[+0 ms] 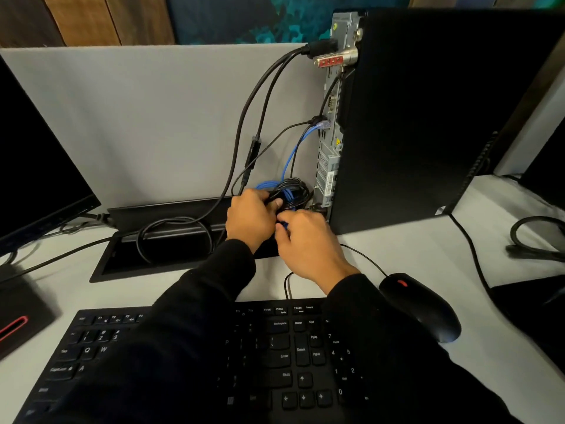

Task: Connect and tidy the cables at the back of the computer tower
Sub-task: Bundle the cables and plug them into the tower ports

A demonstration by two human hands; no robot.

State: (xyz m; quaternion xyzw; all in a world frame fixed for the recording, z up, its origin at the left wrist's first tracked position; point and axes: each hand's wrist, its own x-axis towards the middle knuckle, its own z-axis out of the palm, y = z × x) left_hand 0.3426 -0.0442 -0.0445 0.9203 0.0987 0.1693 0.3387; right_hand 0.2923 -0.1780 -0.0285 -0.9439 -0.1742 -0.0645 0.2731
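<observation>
Left hand (249, 217) grips the coil (289, 194) of black and blue cable, fingers curled round it, low behind the tower (428, 117). Right hand (308, 243) is on the coil's near side, fingers bent; its hold cannot be told. Keyboard (275, 356) legends readable: Backspace, Enter, Shift, Home, Delete. Tower labels are too small to read.

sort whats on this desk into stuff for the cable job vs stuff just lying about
For the job: tower; blue cable; coiled black cable held by left hand; right hand; cable box.

Lying about: keyboard; mouse; monitor.
</observation>
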